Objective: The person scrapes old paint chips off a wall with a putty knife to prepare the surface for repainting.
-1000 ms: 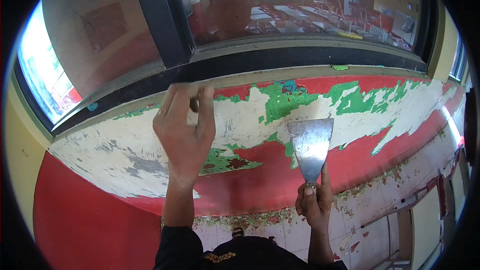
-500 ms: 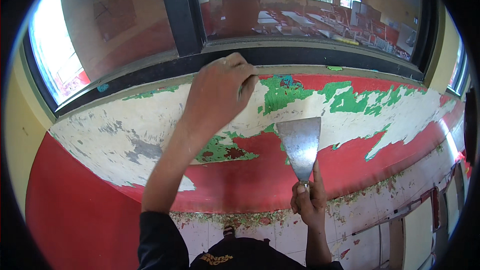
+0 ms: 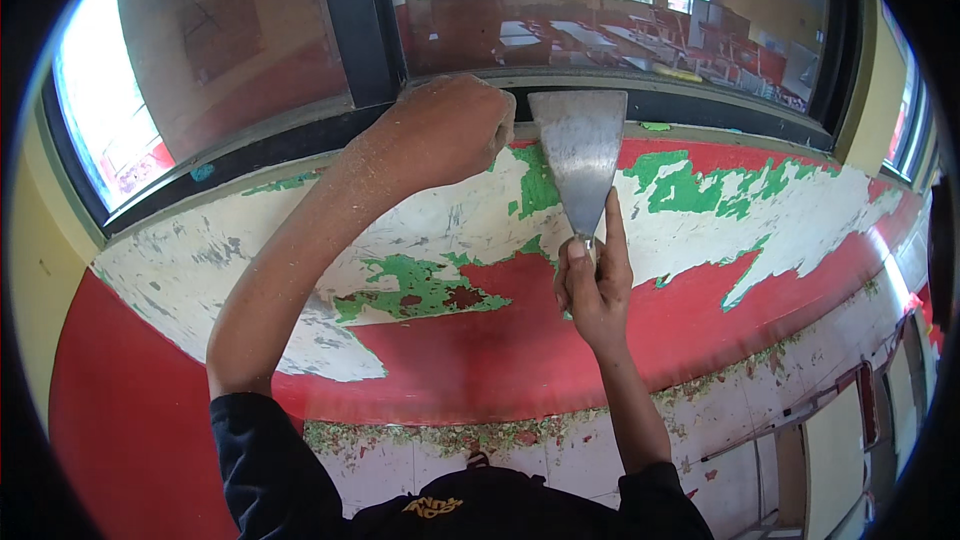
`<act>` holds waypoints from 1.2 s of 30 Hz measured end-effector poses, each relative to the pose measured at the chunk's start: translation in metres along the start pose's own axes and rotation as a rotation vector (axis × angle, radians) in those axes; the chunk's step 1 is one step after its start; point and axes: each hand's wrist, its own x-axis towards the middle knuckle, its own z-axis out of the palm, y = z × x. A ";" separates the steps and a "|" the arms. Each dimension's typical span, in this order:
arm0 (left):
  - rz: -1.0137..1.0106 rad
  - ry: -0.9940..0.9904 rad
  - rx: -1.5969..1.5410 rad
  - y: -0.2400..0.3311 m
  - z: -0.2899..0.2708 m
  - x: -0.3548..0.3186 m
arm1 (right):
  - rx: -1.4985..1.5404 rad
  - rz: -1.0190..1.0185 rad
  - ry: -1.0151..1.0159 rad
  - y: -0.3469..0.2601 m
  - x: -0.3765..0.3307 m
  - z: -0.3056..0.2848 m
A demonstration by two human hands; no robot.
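My right hand grips a paint scraper by its handle, index finger stretched along the blade's side. The wide, scuffed metal blade points up, its straight edge in front of the dark window frame. Left of it, my left hand is closed at the sill, knuckles up; whatever its fingers hold, if anything, is hidden. Below the sill, the wall's red paint is partly stripped. Bare white patches show, with ragged green paint along their edges.
Above the wall is a dark-framed window whose glass shows desks and other windows. Paint flakes litter the tiled floor along the wall's foot. Furniture with pale panels stands at the lower right.
The scraper in my right hand has risen from the middle of the wall to the window frame. My left forearm has swung outward and up, with the left hand still closed near the sill.
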 end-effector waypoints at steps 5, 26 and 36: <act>-0.097 -0.098 -0.201 -0.009 -0.003 -0.004 | 0.057 -0.050 0.086 0.014 0.015 0.018; -0.059 0.317 -0.390 -0.014 0.024 -0.013 | 0.022 -0.175 0.143 0.042 0.018 0.019; 0.049 0.268 -0.442 -0.012 0.006 -0.044 | 0.073 -0.171 0.007 0.050 0.014 0.004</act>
